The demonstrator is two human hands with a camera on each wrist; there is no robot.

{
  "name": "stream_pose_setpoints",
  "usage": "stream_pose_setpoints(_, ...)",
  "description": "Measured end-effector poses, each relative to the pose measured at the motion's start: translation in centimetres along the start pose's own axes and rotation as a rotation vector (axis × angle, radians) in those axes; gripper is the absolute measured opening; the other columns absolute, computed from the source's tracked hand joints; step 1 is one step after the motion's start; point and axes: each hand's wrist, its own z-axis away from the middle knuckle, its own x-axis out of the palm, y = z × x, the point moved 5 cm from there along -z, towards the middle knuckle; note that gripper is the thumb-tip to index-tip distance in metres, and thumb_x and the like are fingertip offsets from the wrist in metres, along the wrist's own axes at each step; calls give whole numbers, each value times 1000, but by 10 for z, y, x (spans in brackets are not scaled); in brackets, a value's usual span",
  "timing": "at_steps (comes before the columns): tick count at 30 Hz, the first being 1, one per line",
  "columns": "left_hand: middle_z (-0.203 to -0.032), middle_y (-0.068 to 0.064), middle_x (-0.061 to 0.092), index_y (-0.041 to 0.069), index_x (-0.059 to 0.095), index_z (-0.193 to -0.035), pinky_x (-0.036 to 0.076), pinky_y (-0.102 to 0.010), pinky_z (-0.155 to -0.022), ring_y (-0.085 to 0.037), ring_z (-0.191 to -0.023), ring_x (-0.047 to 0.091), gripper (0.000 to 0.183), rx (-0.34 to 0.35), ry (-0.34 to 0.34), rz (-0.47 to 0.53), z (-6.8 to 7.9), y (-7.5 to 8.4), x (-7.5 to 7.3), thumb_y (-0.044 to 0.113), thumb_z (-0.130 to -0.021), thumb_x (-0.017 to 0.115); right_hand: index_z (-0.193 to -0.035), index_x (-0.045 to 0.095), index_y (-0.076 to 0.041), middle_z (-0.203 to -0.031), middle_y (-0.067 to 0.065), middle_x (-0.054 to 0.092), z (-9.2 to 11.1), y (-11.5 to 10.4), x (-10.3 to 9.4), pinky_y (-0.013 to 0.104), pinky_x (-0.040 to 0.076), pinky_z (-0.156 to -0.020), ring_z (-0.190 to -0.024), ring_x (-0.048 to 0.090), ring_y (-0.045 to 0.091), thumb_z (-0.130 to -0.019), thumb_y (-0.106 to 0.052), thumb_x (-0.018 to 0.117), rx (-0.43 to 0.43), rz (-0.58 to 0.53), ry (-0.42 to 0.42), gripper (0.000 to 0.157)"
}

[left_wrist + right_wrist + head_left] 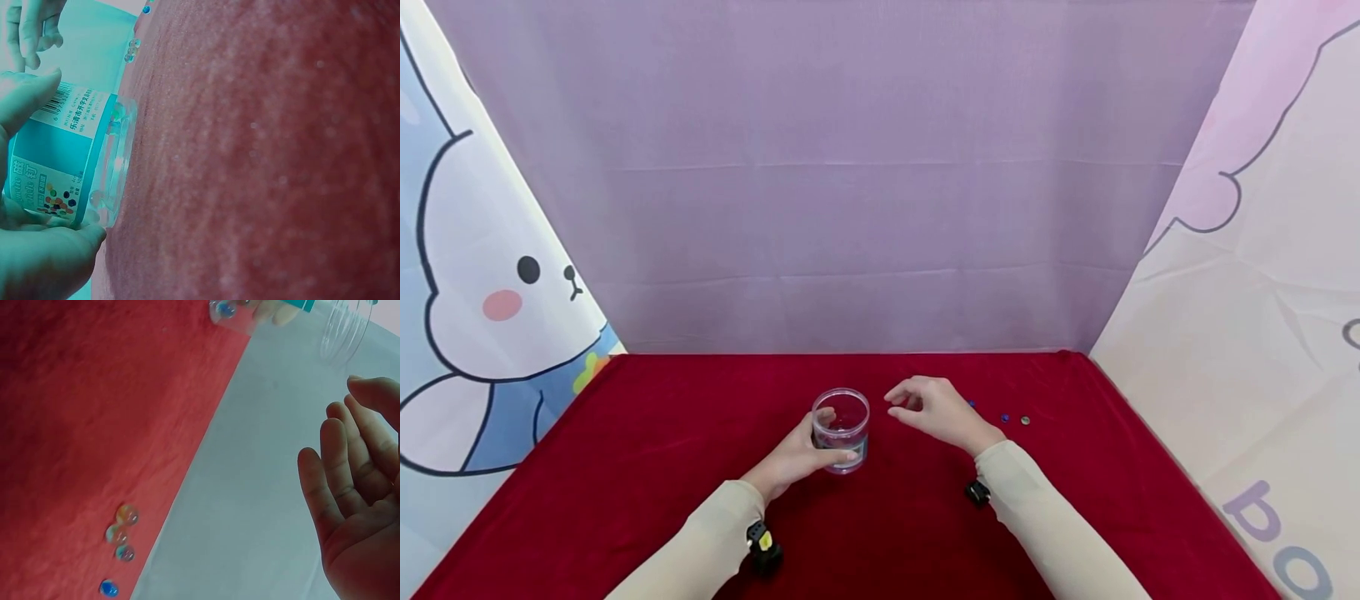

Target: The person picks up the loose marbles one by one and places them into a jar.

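Observation:
My left hand [792, 460] grips a clear plastic jar [857, 446] from the side, its thumb across the front. In the left wrist view the jar's printed label [53, 147] with a barcode shows between thumb and fingers. The jar has no lid on, and a few glass marbles [225, 309] lie at its bottom. To the right of the jar, apart from its rim, hovers my right hand [942, 412]. Its fingers [334, 440] are loosely bent, and the palm facing the right wrist camera holds nothing.
Several loose marbles, among them a blue one [109, 587] and an amber one [127, 514], lie on the red cloth [700, 433] beyond and right of my right hand. A lilac curtain [850, 208] hangs behind the table, with printed cartoon sheets [1262, 333] at both sides.

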Motion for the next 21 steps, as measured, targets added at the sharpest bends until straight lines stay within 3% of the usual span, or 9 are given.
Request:
stream_pose_setpoints(7, -155, -14, 36, 6, 29, -154, 39, -56, -106, -34, -136, 36, 98, 1, 2, -4, 2, 1, 0, 31, -79, 87, -110, 74, -21, -101, -11, 67, 13, 13, -9, 26, 55, -73, -83, 60, 7, -90, -21, 78, 28, 4, 18, 21)
stream_pose_setpoints(21, -156, -13, 35, 7, 30, -154, 40, -56, -105, -33, -136, 36, 98, 1, 3, -14, 1, 0, -1, 33, -79, 87, -109, 73, -19, -97, -11, 66, 36, 46, -30, 28, 54, -70, -82, 59, 11, -92, -17, 75, 101, 35, 33, 18)
